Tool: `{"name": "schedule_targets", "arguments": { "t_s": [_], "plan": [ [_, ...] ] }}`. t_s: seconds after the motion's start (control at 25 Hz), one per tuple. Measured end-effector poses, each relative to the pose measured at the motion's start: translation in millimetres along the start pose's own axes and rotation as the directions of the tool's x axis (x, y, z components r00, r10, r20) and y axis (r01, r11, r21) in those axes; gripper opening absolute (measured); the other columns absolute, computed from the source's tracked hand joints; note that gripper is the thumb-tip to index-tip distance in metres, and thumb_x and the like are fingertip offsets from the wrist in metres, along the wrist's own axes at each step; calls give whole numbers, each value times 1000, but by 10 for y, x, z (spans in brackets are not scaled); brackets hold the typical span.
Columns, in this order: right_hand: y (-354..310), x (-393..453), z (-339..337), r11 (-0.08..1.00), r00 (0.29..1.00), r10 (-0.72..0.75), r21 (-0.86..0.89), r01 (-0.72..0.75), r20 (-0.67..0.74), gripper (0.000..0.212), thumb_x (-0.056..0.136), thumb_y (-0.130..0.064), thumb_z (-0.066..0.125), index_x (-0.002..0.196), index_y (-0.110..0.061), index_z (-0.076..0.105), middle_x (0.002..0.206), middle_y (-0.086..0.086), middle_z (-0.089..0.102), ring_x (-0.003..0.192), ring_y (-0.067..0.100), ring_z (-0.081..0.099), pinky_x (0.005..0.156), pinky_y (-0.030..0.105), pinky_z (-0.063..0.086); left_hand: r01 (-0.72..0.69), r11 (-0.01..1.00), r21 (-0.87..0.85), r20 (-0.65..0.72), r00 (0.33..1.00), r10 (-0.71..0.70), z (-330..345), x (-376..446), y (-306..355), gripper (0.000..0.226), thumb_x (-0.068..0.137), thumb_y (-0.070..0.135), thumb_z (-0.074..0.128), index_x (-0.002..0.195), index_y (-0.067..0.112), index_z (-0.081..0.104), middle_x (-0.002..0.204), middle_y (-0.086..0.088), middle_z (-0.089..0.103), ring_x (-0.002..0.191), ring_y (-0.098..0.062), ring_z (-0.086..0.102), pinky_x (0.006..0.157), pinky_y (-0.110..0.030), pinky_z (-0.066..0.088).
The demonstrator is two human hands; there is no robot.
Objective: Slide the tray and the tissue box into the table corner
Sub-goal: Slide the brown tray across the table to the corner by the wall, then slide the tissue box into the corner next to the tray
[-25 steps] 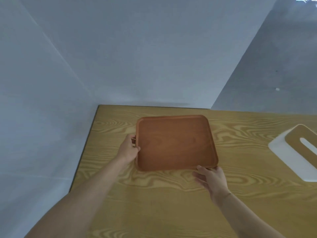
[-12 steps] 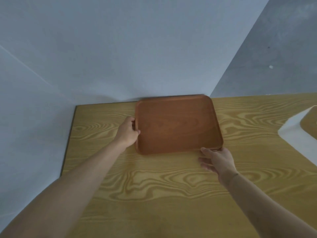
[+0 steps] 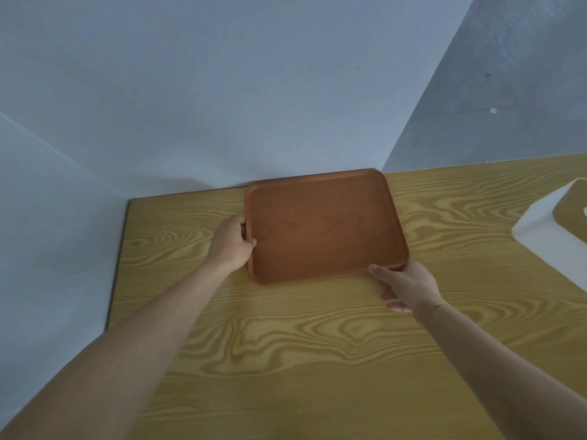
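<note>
A reddish-brown wooden tray (image 3: 324,227) lies flat on the wood-grain table (image 3: 317,338), its far edge against the back wall. My left hand (image 3: 232,242) grips the tray's left rim, thumb over the edge. My right hand (image 3: 405,285) holds the tray's near right corner, with the fingers under the rim. A white tissue box (image 3: 554,236) with a wooden top sits on the table at the right edge of the view, partly cut off.
Pale walls meet behind the table. The table's left edge (image 3: 119,265) runs along the left wall, and bare tabletop lies between the tray and that left corner. Open tabletop also separates the tray from the tissue box.
The tray has slid away from me to the back wall with both hands on it. Since half a second ago it has hardly moved.
</note>
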State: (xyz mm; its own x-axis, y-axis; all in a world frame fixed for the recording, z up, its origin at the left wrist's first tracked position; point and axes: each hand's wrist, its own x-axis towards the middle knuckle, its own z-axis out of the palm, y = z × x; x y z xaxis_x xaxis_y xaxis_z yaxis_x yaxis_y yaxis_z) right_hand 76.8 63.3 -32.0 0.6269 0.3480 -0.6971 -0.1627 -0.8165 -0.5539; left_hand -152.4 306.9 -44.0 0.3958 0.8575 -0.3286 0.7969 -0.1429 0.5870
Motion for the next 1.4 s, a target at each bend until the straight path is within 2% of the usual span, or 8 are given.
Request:
{"name": "schedule_targets", "arguments": {
  "t_s": [0.24,0.48,0.68,0.8,0.92,1.04,1.16,1.4],
  "plan": [
    [-36,-24,-63,926,998,-69,-373,62,-6,58,78,-69,66,102,-16,71,76,7,76,64,25,73,69,48,64,3,995,101,-9,1000,-2,-5,-3,44,35,87,14,70,121,8,63,112,-10,63,100,-27,60,81,-32,46],
    [-53,-81,-100,838,990,-121,-542,65,-68,80,76,-83,51,112,-12,60,86,7,69,74,26,66,65,40,55,-14,993,120,-32,999,18,27,-55,101,15,88,12,68,103,11,67,104,-11,64,89,-27,62,78,-38,49],
    [-47,-117,-97,808,982,-147,-587,51,-116,74,83,-79,47,116,-12,54,92,5,64,81,28,61,65,38,48,32,984,173,-38,999,-26,23,-135,203,31,92,17,63,122,13,60,120,-14,57,99,-31,62,81,-38,49],
    [-34,-184,-190,782,984,-160,-618,82,-72,63,89,-70,46,121,-16,54,100,6,65,89,29,62,70,39,47,102,975,199,-52,994,-93,-12,-283,318,49,94,27,60,139,17,44,131,-14,47,112,-34,57,79,-42,48],
    [21,-328,-379,699,970,-243,-692,179,5,53,92,-62,49,126,-23,55,114,3,67,103,26,63,79,39,48,42,939,342,-55,998,-25,-27,-509,395,54,93,36,58,141,19,41,138,-13,45,122,-34,49,88,-47,48],
    [84,-479,-610,567,941,-321,-775,279,105,50,94,-61,48,132,-28,54,127,-1,64,119,22,57,88,40,46,-148,884,443,43,989,144,26,-723,485,53,94,48,52,139,21,46,140,-5,47,122,-27,50,95,-46,46],
    [153,-625,-890,550,931,-342,-778,306,124,50,94,-61,48,133,-31,53,133,-1,60,124,22,54,96,41,45,-316,843,434,190,948,257,106,-872,677,54,91,57,50,135,26,49,135,4,53,115,-18,57,95,-40,45],
    [463,-827,-1662,612,925,-377,-734,293,55,56,93,-61,50,141,-32,48,141,-2,55,130,21,50,104,41,42,-434,795,425,475,854,212,405,-1042,1384,72,77,70,58,138,33,47,148,8,44,134,-16,44,105,-41,40]
  ]
}}
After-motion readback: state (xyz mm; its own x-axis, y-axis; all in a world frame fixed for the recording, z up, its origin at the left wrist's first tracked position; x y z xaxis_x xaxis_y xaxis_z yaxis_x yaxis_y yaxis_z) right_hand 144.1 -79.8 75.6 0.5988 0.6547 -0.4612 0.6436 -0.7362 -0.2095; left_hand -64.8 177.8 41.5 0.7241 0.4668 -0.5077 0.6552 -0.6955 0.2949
